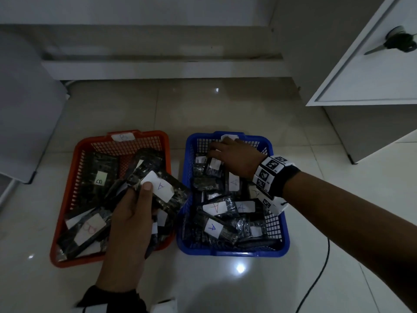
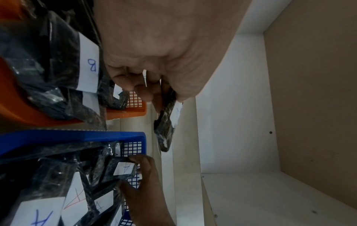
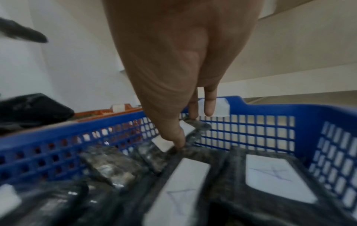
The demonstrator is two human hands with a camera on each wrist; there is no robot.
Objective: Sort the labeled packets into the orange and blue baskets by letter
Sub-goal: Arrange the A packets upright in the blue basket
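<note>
The orange basket point(image 1: 67, 188), tagged B, stands left of the blue basket point(image 1: 285, 233) on the tiled floor; both hold several black packets with white letter labels. My left hand point(image 1: 141, 190) grips a black packet labelled A point(image 1: 161, 187) above the orange basket's right side, near the gap between the baskets. In the left wrist view this packet point(image 2: 166, 122) hangs from the curled fingers point(image 2: 142, 90). My right hand point(image 1: 216, 152) reaches into the far end of the blue basket and pinches a labelled packet point(image 1: 213, 168), seen between thumb and fingers point(image 3: 177, 137) in the right wrist view.
An open white cabinet door point(image 1: 361, 71) with a key in its lock juts in at the upper right. A black cable point(image 1: 316, 279) runs over the floor at the right. A grey appliance point(image 1: 22, 109) stands to the left.
</note>
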